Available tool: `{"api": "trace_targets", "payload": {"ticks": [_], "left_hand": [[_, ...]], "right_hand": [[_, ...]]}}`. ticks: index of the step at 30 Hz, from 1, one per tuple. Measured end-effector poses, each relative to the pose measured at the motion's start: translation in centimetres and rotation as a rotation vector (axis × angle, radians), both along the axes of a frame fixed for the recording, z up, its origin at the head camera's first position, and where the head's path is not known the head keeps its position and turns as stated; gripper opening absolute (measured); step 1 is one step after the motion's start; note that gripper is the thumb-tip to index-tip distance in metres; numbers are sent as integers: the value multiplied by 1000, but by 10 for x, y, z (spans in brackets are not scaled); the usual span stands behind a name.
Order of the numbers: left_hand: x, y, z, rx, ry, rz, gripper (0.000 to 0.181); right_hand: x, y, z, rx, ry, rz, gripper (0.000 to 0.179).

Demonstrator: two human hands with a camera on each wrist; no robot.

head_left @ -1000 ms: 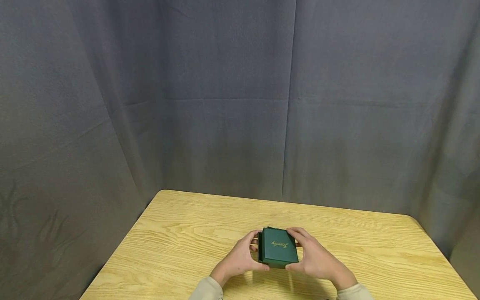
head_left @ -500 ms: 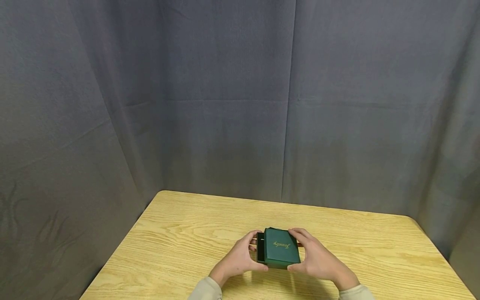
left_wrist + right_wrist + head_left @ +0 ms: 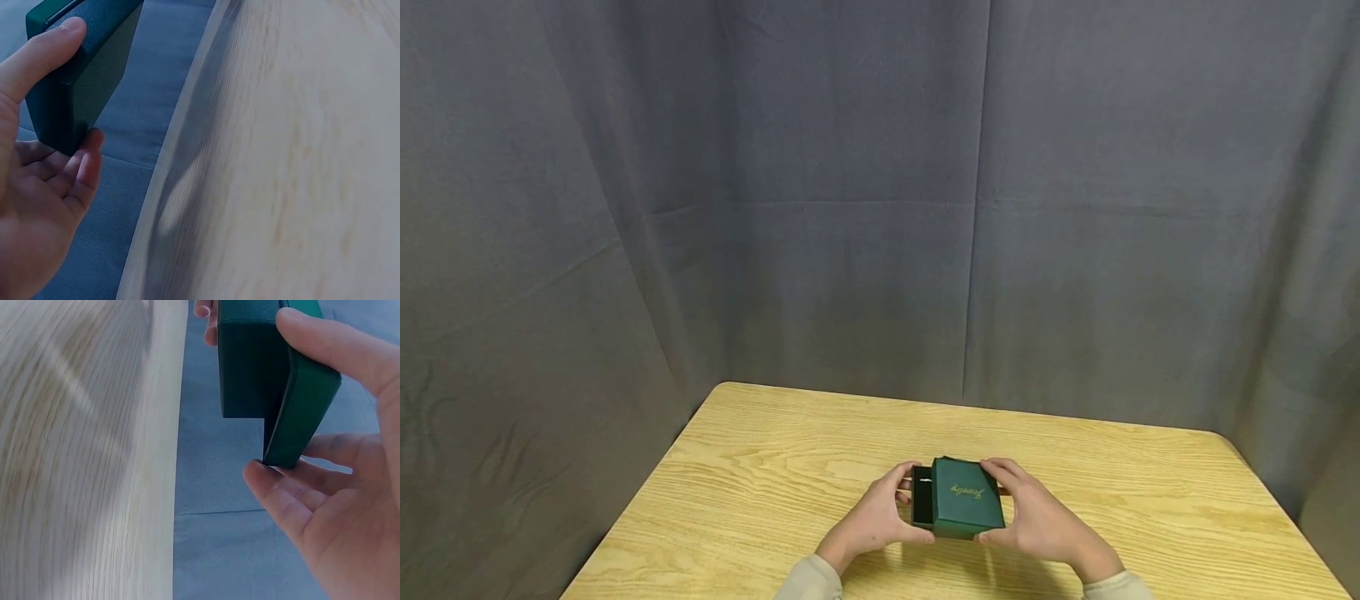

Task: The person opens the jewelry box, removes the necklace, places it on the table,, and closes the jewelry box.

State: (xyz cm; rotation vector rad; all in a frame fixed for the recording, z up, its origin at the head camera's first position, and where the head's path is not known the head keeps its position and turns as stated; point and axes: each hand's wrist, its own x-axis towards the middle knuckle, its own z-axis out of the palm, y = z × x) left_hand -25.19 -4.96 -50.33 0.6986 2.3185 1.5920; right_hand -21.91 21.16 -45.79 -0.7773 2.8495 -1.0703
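Both hands hold a dark green jewelry box between them, low over the table. Its lid (image 3: 967, 493), with gold "Jewelry" lettering, stands shifted to the right of the box base (image 3: 922, 500). The uncovered left strip of the base shows a black inside and a small silvery piece (image 3: 926, 480). My left hand (image 3: 876, 514) grips the base, thumb (image 3: 65, 39) on its near side and fingers underneath and behind. With thumb and fingers my right hand (image 3: 1037, 518) pinches the lid. In the right wrist view the lid (image 3: 306, 406) overhangs the base (image 3: 253, 372).
A light wood-grain table (image 3: 760, 467) lies under the hands. Grey curtains (image 3: 850, 208) hang behind it and along both sides. Pale sleeves (image 3: 812, 579) cover the wrists.
The lid has slid to the right with my right hand, and more of the black inside has come into view. My left hand with the base has shifted very slightly left.
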Motion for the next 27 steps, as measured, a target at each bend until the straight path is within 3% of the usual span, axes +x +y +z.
{"api": "trace_targets", "payload": {"ticks": [27], "left_hand": [[1,-7,-2,-94,-20,26,96]], "right_hand": [[1,12,-4,32,-22,-2,92]]}}
